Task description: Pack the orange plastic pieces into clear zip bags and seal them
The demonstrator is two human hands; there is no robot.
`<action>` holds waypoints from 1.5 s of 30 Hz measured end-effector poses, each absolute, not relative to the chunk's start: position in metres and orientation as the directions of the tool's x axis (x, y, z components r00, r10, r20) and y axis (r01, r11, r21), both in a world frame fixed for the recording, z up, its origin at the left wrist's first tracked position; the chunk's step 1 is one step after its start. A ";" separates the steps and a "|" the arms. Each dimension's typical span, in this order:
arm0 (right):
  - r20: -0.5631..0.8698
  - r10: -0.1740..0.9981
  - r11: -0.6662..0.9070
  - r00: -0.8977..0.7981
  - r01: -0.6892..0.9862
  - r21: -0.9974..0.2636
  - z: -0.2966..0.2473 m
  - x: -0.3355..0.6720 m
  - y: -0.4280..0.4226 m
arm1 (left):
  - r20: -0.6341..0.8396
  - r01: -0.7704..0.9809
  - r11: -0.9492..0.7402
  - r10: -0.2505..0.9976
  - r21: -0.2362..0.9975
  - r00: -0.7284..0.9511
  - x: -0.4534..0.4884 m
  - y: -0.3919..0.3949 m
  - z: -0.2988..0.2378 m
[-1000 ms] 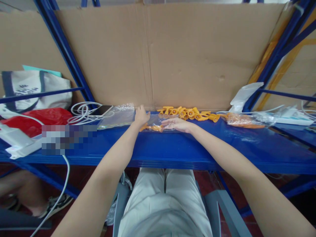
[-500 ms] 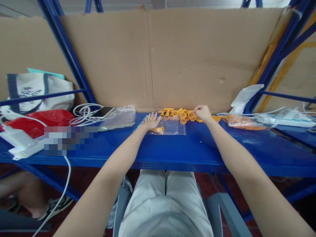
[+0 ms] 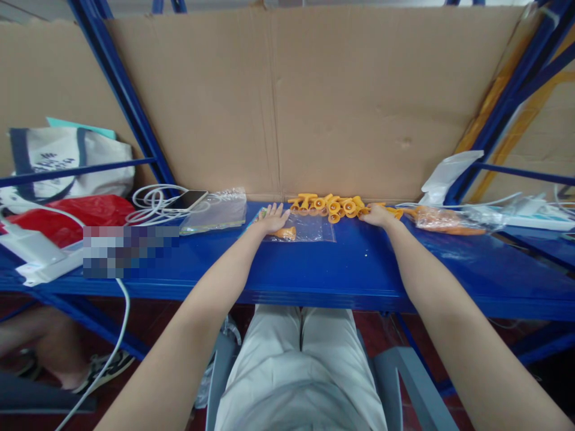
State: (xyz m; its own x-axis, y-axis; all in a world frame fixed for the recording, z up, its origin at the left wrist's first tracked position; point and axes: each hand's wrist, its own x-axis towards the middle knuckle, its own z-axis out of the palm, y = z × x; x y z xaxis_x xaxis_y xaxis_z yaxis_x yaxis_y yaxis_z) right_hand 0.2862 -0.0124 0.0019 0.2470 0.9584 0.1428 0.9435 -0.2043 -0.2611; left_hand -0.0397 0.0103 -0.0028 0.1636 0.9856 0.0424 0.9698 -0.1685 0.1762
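Note:
My left hand (image 3: 272, 217) lies flat with fingers spread on the left end of a small clear plastic bag (image 3: 309, 228) on the blue shelf (image 3: 314, 263). An orange plastic piece (image 3: 285, 233) sits inside the bag just below that hand. My right hand (image 3: 376, 215) rests at the right end of a row of several orange plastic pieces (image 3: 335, 206) by the cardboard wall, its fingers curled onto one of them.
A stack of clear bags (image 3: 215, 211), a phone (image 3: 188, 199) and coiled white cable (image 3: 150, 206) lie to the left, beside a red bag (image 3: 76, 212) and a tote (image 3: 63, 161). A filled bag of orange pieces (image 3: 442, 218) lies right. Another person's leg (image 3: 40, 353) is lower left.
My right hand left the clear bag, reached to the row of orange pieces, then slid to the row's right end. My left hand opened flat on the bag.

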 end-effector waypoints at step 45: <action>0.190 0.955 -0.092 0.227 0.837 -0.539 0.042 0.258 -0.034 | -0.015 0.980 -0.162 0.986 0.118 0.165 -0.039 0.009 -0.001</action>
State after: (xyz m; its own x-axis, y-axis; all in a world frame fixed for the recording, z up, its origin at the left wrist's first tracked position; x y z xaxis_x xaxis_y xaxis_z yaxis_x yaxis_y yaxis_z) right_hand 0.2578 -0.0339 0.0416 0.2270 0.9552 0.1897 0.8374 -0.0920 -0.5388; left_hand -0.0390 0.0091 -0.0006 0.1645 0.9863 -0.0146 0.9798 -0.1617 0.1178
